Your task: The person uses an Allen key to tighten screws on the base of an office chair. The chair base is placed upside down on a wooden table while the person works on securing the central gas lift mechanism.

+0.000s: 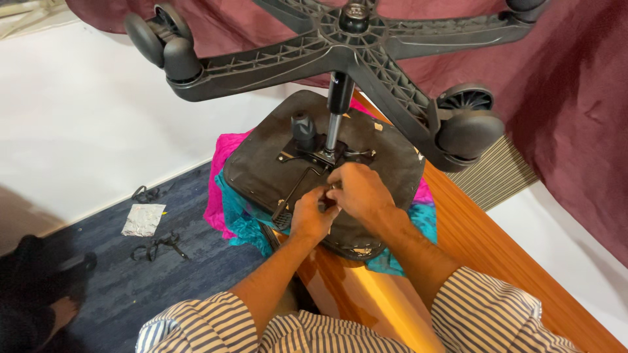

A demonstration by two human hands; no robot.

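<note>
A view from above, looking down at a person's two bare forearms and striped short sleeves. An office chair (327,163) lies upside down on a polished wooden table (484,242), its seat underside facing up and its five-armed black wheel base (353,52) rising close to the camera, with castors (468,127) at the arm ends. A shiny metal column (333,127) joins the base to a black metal mechanism plate (324,157) in the middle of the seat underside. A black knob (303,129) stands just left of the column, and a thin lever (294,189) runs from the plate toward the near left edge of the seat.

The left hand (313,216) and the right hand (360,193) are together on the seat underside, just in front of the plate, touching each other. Their fingertips are pinched around something small between them; it is too hidden by the fingers to tell what it is, possibly a fastener or a small tool.

Under the seat lie bright pink (222,176) and turquoise cloths (245,225), spilling over the table edge. A dark maroon cloth (569,111) hangs behind. On the blue carpet (190,261) to the left sit a crumpled silver foil packet (144,219) and a few small black parts (157,247). Pale floor (85,124) lies beyond the carpet
</note>
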